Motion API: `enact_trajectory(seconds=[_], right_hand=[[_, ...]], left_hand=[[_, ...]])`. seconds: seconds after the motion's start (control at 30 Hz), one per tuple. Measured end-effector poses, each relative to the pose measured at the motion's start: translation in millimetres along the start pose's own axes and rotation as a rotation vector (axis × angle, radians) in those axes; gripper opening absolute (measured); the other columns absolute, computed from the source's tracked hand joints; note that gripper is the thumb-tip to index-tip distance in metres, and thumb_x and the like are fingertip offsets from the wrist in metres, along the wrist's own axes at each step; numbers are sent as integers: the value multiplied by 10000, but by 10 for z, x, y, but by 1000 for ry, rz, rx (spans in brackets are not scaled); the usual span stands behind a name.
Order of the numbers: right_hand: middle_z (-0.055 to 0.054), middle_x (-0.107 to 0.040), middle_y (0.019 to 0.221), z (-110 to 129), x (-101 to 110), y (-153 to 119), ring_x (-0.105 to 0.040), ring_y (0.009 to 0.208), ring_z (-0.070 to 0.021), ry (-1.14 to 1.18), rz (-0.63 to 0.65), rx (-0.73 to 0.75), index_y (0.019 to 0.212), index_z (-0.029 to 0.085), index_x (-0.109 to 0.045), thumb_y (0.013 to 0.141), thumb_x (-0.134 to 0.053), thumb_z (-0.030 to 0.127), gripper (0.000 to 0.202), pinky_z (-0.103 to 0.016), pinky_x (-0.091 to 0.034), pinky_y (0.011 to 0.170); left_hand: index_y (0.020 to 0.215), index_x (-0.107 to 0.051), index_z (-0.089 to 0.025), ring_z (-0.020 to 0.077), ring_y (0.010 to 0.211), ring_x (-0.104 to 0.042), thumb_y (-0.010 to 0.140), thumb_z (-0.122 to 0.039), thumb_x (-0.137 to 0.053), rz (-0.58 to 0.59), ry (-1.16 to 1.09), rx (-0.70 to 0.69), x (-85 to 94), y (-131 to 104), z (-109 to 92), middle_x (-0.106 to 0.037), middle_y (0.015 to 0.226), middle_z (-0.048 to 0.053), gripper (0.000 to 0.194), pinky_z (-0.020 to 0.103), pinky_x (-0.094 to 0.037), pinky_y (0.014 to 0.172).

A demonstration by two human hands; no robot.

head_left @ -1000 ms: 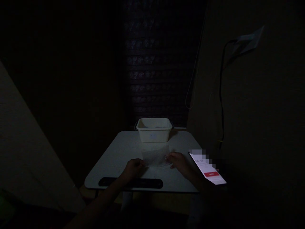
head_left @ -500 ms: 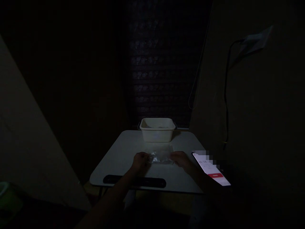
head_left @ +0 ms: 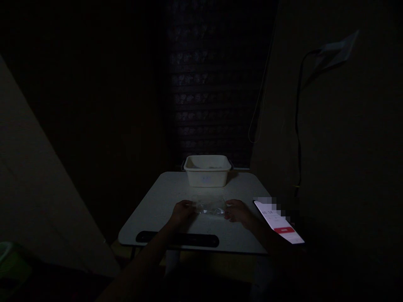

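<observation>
A clear plastic bag (head_left: 208, 205) is stretched flat between my hands, just above or on the table; the dim light does not show which. At its left edge, my left hand (head_left: 182, 212) pinches it with closed fingers. My right hand (head_left: 238, 211) has its fingers curled at the opposite edge, gripping it there. Light glints along the bag's near side. Whether anything lies inside the bag I cannot make out.
A white plastic tub (head_left: 208, 178) with side handles stands at the table's far end, its contents dim. Along the near edge of the white table (head_left: 151, 209) runs a dark slot (head_left: 189, 240). A lit phone (head_left: 278, 222) lies at the right edge. A black cable (head_left: 297, 126) hangs from the wall.
The bag lies flatter and its bright glints have shrunk. My left hand has shifted slightly left, and the fingers of my right hand have changed position at the bag's edge.
</observation>
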State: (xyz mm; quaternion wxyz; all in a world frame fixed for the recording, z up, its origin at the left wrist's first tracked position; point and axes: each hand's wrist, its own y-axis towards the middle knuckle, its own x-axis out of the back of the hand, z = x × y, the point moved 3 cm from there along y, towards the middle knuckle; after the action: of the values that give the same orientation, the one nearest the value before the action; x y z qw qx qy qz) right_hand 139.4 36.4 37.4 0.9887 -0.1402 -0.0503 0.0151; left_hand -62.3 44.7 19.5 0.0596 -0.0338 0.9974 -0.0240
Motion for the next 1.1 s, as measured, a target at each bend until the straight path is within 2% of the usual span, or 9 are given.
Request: enact_trajectory(seconds=[0.17, 0.37, 0.57, 0.77, 0.93, 1.03, 1.1], right_hand=[[22, -542, 526, -96, 44, 69, -534, 460, -124, 72, 21, -18, 881, 158, -385, 579, -501, 149, 324, -234, -412, 440], [21, -538, 522, -121, 50, 99, -542, 496, -136, 74, 53, 37, 832, 168, -447, 575, -528, 198, 271, -279, -429, 480], [33, -511, 488, -116, 49, 132, -507, 413, -103, -104, -39, 101, 802, 146, -441, 597, -501, 175, 217, -227, -398, 409], [50, -478, 445, -146, 48, 191, -460, 358, -77, -242, -85, 165, 802, 133, -462, 577, -499, 146, 229, -166, -299, 328], [77, -444, 433, -181, 67, 236, -385, 313, -42, -361, -132, 211, 806, 149, -490, 544, -496, 115, 265, -160, -259, 325], [67, -466, 465, -196, 71, 246, -406, 363, -52, -439, -144, 246, 821, 163, -498, 537, -483, 104, 291, -166, -276, 359], [51, -495, 505, -195, 69, 249, -439, 428, -67, -579, -157, 302, 829, 174, -504, 541, -477, 113, 296, -170, -296, 402]], left_hand=[[715, -475, -153, 99, 485, -521, 453, -217, -633, 32, 73, 0, -21, 24, 5, -534, 499, -49, 313, 240, -437, 501], [706, -446, -150, 93, 428, -510, 502, -187, -598, 46, 8, 17, -30, 27, 67, -502, 439, -69, 257, 267, -449, 496], [687, -459, -135, 103, 467, -525, 496, -174, -597, 41, 18, 17, -12, 30, 89, -529, 487, -41, 239, 267, -451, 501], [692, -449, -140, 102, 487, -529, 511, -172, -593, 71, -53, 27, -74, -11, 55, -525, 510, -38, 234, 277, -457, 521], [685, -451, -137, 92, 441, -513, 521, -192, -587, -2, 136, -1, -56, 46, 122, -525, 529, -31, 220, 255, -447, 461], [700, -470, -134, 90, 436, -506, 526, -198, -581, -15, 228, 1, -42, 67, 147, -521, 510, -32, 216, 236, -433, 438], [712, -475, -135, 87, 419, -497, 538, -176, -563, -20, 293, 3, -35, 65, 141, -513, 487, -41, 199, 228, -421, 422]])
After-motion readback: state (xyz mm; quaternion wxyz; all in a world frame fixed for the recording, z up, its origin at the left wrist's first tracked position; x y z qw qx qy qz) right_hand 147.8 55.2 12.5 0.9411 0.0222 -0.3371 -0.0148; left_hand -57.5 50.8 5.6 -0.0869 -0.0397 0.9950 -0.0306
